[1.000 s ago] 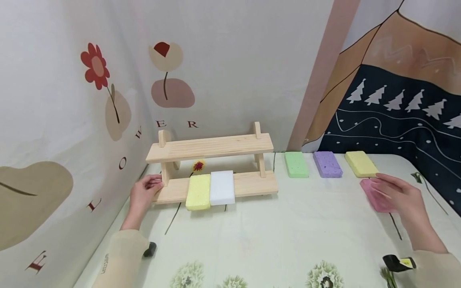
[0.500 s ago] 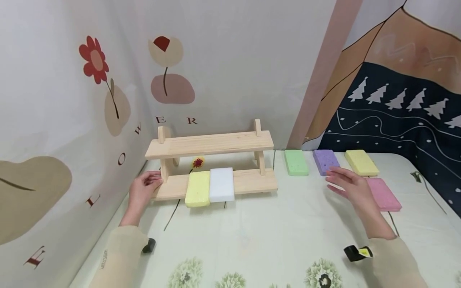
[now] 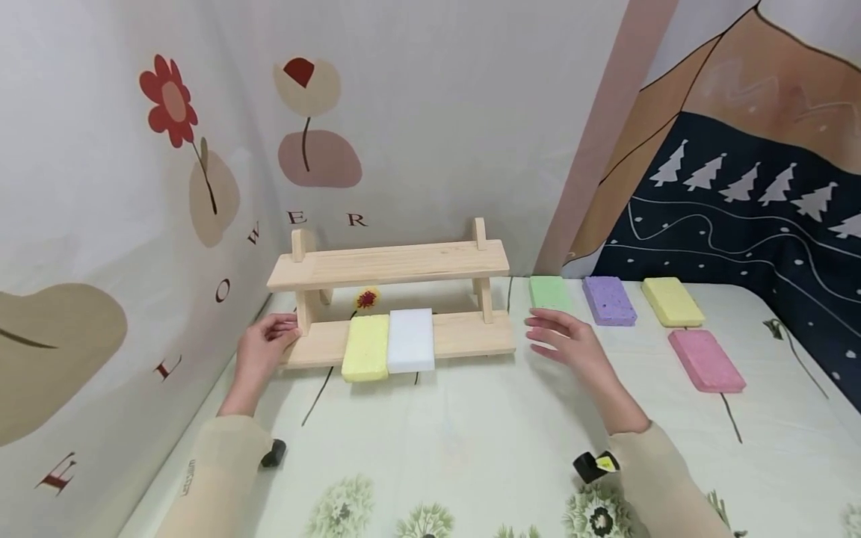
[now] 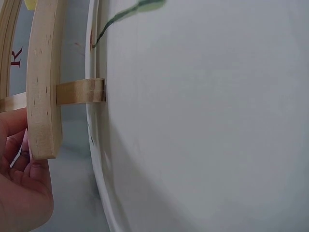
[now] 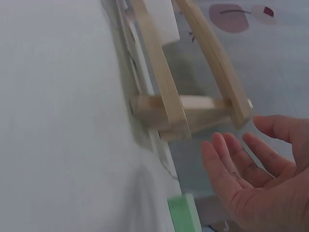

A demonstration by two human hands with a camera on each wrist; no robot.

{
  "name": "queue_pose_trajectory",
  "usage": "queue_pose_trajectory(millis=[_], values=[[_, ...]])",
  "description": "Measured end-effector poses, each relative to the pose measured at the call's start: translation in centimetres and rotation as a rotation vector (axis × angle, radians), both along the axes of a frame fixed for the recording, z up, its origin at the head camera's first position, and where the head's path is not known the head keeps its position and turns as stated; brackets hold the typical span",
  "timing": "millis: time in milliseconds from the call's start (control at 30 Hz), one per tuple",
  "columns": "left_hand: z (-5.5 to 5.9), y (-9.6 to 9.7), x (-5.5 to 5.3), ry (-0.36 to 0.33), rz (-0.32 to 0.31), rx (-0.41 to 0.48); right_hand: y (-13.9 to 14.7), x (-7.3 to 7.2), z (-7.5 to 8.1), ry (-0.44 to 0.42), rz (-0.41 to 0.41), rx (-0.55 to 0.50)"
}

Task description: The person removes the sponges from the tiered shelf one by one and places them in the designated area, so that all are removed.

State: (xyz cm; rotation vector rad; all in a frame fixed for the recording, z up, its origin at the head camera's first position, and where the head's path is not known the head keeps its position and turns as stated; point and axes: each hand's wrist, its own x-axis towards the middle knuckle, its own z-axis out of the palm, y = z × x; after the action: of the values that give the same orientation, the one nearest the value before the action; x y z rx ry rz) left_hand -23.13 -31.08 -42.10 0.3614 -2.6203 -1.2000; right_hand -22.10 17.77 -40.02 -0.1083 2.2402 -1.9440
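Observation:
A two-tier wooden shelf (image 3: 471, 335) stands against the back cloth. My left hand (image 3: 261, 355) grips the left end of its lower board, and the left wrist view has the thumb and fingers around the board (image 4: 43, 87). A yellow sponge (image 3: 366, 348) and a white sponge (image 3: 411, 341) lie side by side on the lower board, jutting over its front edge. My right hand (image 3: 575, 351) hovers apart from the shelf's right end, fingers extended and holding nothing. Just behind it lies a green sponge (image 3: 550, 290), partly covered by the fingers.
To the right on the table are a purple sponge (image 3: 608, 301), a second yellow sponge (image 3: 673, 302) and a pink sponge (image 3: 706, 361). Patterned cloth (image 3: 430, 134) hangs behind the shelf and along the left side.
My right hand has let go of the pink sponge, which stays on the table, and has moved left toward the shelf. My left hand keeps its hold on the shelf.

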Motion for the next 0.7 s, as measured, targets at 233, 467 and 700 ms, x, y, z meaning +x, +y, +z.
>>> queue_pose_trajectory(millis=[233,467,700], values=[[-0.2,0.0,0.1,-0.008,0.012,0.001,-3.9,-0.5,-0.3,-0.008,0.06,-0.063],[0.0,0.2,0.0,-0.045,0.027,0.01,-6.8,-0.5,-0.9,-0.025,0.134,-0.098],[0.0,0.2,0.0,-0.031,0.016,0.013,-9.4,0.1,-1.6,-0.042,0.192,-0.113]])
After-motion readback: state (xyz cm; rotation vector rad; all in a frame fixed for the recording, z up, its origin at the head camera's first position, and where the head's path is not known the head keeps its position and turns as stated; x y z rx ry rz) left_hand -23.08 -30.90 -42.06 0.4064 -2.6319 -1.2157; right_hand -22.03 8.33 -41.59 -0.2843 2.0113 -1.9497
